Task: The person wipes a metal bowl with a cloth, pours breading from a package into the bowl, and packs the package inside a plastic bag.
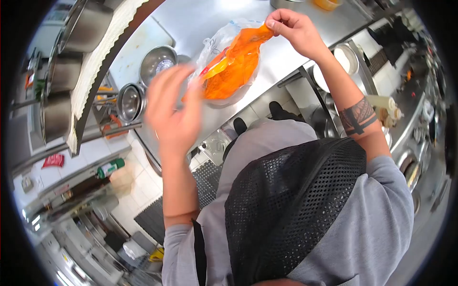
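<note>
Down on the steel counter (286, 59), crumpled clear plastic (210, 49) lies around an orange bag (242, 62), with a metal bowl (153, 62) nearby. The right hand (296, 31) pinches the orange bag's far corner between thumb and fingers; the left hand (172, 107), blurred, is open with fingers spread by the near end, though whether it touches, I cannot tell

- bag (238, 71) on counter (281, 61), ahead of the person
- bowl (147, 66) left of bag
- nested bowls (128, 104) further left, nearer the body
- pots (69, 74) on shelf (102, 57), far left
- mat (207, 181) on floor (143, 178), near side of counter
</note>
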Demonstrator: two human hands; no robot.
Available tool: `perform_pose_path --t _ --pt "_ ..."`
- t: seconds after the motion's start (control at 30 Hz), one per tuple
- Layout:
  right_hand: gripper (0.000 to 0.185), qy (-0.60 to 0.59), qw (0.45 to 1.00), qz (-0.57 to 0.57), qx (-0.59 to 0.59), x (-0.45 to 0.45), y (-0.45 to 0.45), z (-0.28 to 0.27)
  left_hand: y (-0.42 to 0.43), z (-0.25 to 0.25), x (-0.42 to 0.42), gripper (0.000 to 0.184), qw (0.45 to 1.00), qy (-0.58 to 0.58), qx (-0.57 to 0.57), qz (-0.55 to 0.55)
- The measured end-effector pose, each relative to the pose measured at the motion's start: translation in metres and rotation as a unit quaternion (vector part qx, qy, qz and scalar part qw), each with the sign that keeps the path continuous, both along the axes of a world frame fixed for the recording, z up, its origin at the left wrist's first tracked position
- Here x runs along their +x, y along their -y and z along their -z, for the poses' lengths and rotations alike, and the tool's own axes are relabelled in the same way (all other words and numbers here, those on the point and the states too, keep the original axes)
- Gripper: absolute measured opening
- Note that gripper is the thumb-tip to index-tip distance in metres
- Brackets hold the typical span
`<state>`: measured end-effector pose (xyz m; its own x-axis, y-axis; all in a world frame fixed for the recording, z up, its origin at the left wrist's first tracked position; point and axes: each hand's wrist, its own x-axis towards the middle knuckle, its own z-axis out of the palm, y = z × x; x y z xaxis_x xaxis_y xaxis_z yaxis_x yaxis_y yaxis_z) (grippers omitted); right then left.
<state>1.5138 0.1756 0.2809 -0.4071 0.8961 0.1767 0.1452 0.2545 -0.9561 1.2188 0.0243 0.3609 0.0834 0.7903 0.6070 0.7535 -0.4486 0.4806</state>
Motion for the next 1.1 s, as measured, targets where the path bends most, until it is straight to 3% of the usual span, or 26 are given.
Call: perform_pose_path --t 0.07,0.17,0.23,0.37,0.57,0.63,0.77,0.83,0.97,1.03,1.1 --pt "0.019 -0.026 0.999 -0.029 -0.013 -0.001 -0.005 0.002 -0.035 -0.003 0.047 0.024 0.997 -0.064 -0.025 0.031" --pt "0.019 -0.039 0.997 -0.065 -0.032 0.002 -0.011 -0.003 -0.077 0.020 0.094 0.026 0.996 -0.081 -0.038 -0.005" --pt "0.019 -0.060 0.993 -0.091 -0.035 0.005 -0.015 -0.001 -0.090 0.030 0.108 0.024 0.989 -0.072 -0.126 -0.002" --pt "0.019 -0.087 0.985 -0.132 -0.061 0.007 -0.022 0.000 -0.095 0.036 0.126 0.019 0.980 -0.045 -0.177 -0.073" --pt "0.021 -0.083 0.979 -0.179 -0.053 0.000 -0.041 0.011 -0.092 0.043 0.131 0.015 0.983 -0.027 -0.141 -0.115" --pt "0.021 -0.091 0.970 -0.186 -0.130 -0.005 -0.049 0.025 -0.092 0.052 0.126 0.016 0.986 -0.149 0.004 -0.069" --pt "0.020 -0.114 0.959 -0.191 -0.176 -0.006 -0.052 0.026 -0.091 0.049 0.129 0.019 0.986 -0.151 0.016 -0.071" --pt "0.021 -0.106 0.958 -0.201 -0.173 -0.001 -0.052 0.017 -0.087 0.029 0.136 0.024 0.972 -0.023 -0.198 -0.126" --pt "0.021 -0.083 0.966 -0.204 -0.138 0.002 -0.050 0.007 -0.099 0.025 0.135 0.023 0.963 -0.049 -0.236 -0.117" --pt "0.022 -0.041 0.976 -0.175 -0.124 0.002 -0.052 0.007 -0.105 0.028 0.130 0.024 0.940 -0.141 -0.292 -0.104" --pt "0.023 -0.056 0.977 -0.149 -0.145 -0.001 -0.050 0.010 -0.107 0.032 0.132 0.023 0.942 -0.134 -0.288 -0.108"
